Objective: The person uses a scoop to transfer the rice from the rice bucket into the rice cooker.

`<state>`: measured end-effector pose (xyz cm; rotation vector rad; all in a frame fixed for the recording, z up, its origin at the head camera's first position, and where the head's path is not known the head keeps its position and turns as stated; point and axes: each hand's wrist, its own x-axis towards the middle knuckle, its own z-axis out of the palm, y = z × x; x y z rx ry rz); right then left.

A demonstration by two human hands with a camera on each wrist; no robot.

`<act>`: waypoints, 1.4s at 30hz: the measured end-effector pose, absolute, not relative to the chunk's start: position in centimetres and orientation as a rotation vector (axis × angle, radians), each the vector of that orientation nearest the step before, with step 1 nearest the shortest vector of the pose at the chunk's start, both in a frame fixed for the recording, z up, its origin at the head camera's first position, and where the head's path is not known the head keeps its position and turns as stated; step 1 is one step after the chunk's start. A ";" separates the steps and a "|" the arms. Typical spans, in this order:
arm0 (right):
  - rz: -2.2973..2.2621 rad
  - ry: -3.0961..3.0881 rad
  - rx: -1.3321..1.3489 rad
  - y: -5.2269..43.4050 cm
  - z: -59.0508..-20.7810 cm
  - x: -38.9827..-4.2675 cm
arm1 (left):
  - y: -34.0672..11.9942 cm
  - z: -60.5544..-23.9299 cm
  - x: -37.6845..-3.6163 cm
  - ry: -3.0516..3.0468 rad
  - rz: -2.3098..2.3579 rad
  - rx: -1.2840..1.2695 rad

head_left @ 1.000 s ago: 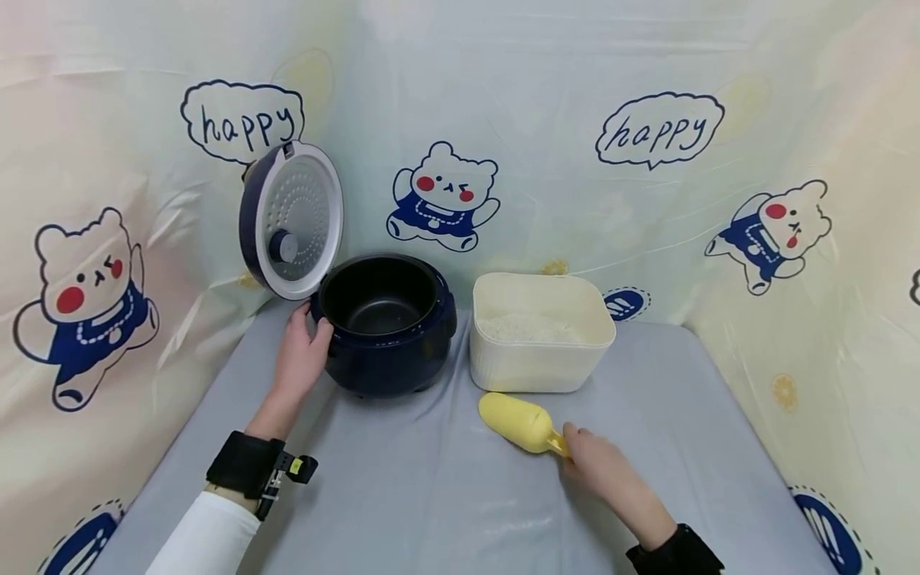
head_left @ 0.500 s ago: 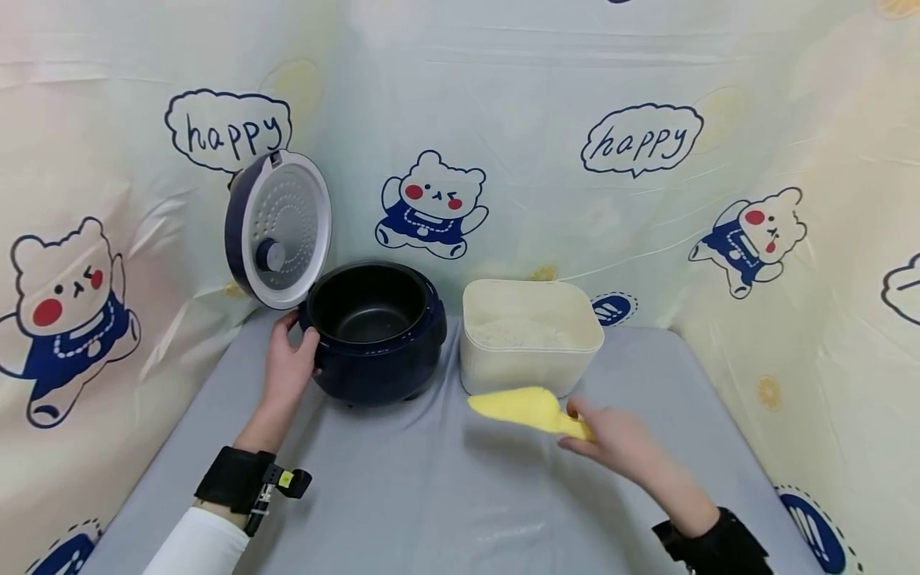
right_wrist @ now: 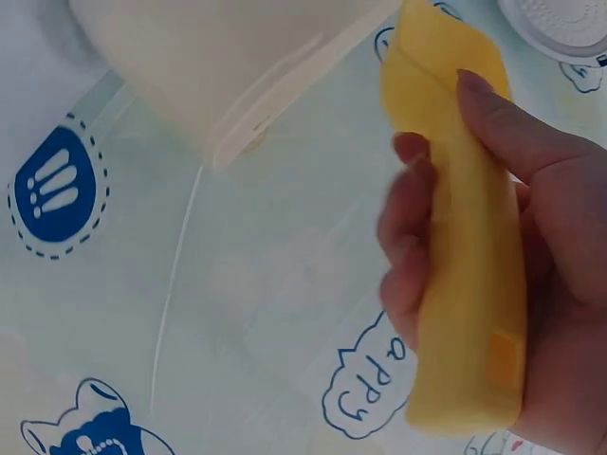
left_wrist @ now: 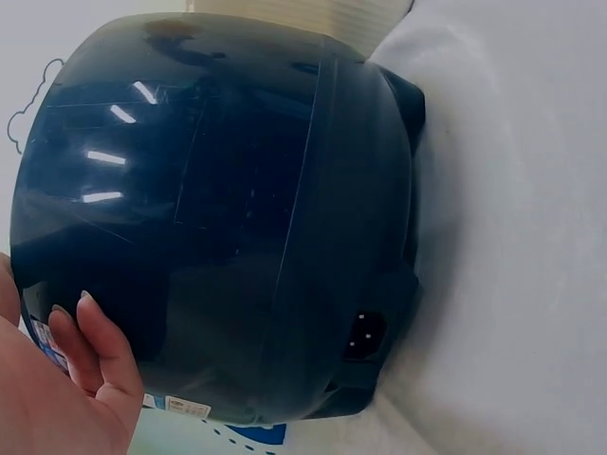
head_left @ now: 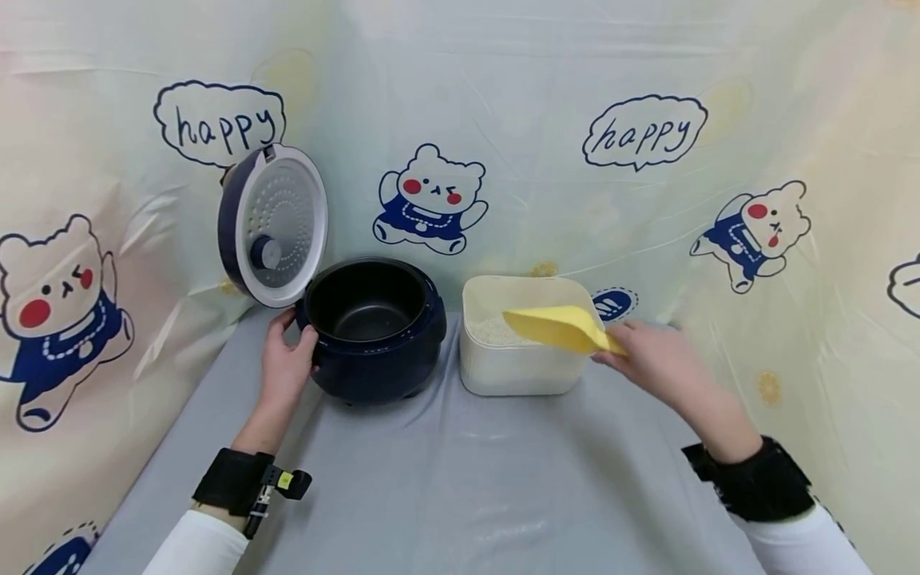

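Note:
A yellow scoop (head_left: pixel 557 327) hangs over the cream bin (head_left: pixel 521 371), tip pointing left. My right hand (head_left: pixel 657 359) grips its handle; in the right wrist view the fingers wrap round the yellow handle (right_wrist: pixel 474 294), thumb on top. White rice-like grains (head_left: pixel 492 329) lie inside the bin, partly hidden behind the scoop. To the left stands a dark blue rice cooker (head_left: pixel 381 371) with its lid (head_left: pixel 283 216) raised and a dark inner pot (head_left: pixel 370 307). My left hand (head_left: pixel 283 363) holds the cooker's left side near the hinge; its fingers (left_wrist: pixel 114 351) lie against the shell.
A grey cloth covers the table (head_left: pixel 446 495). Behind it and at both sides hangs a pale curtain (head_left: pixel 532 120) printed with bears and "happy" bubbles. On the cooker's shell there is a power socket (left_wrist: pixel 365 335), low down.
My right hand has lifted the scoop from in front of the bin, up and over its opening. The left hand stays at the cooker. The head view has shifted slightly.

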<state>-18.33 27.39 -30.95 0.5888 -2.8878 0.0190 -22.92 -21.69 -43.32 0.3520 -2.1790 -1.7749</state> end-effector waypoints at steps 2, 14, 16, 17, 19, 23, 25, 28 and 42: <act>-0.001 -2.943 0.558 27.2 -30.2 -19.8 | -21.9 -43.3 -22.7 -2.166 -1.780 0.351; -0.109 -3.192 0.518 27.1 -28.3 -26.2 | -21.9 -43.8 -22.3 -2.164 -1.724 0.349; -0.113 -3.249 0.476 27.1 -28.1 -26.6 | -21.8 -43.8 -22.3 -2.157 -1.720 0.349; -0.113 -3.272 0.462 27.0 -28.1 -26.7 | -21.8 -43.8 -22.3 -2.155 -1.721 0.350; -0.114 -3.305 0.438 26.9 -28.2 -26.9 | -21.8 -43.7 -22.3 -2.155 -1.721 0.348; -0.133 -3.323 0.447 26.8 -28.7 -27.3 | -21.7 -43.6 -22.4 -2.166 -1.714 0.353; -0.111 -3.333 0.457 26.9 -29.1 -27.6 | -21.7 -43.5 -22.4 -2.170 -1.709 0.357; -0.038 -3.349 0.479 27.2 -29.6 -28.0 | -21.7 -43.3 -22.5 -2.180 -1.693 0.357; 0.181 -3.473 0.560 26.6 -31.6 -29.5 | -21.6 -43.4 -22.9 -2.215 -1.701 0.309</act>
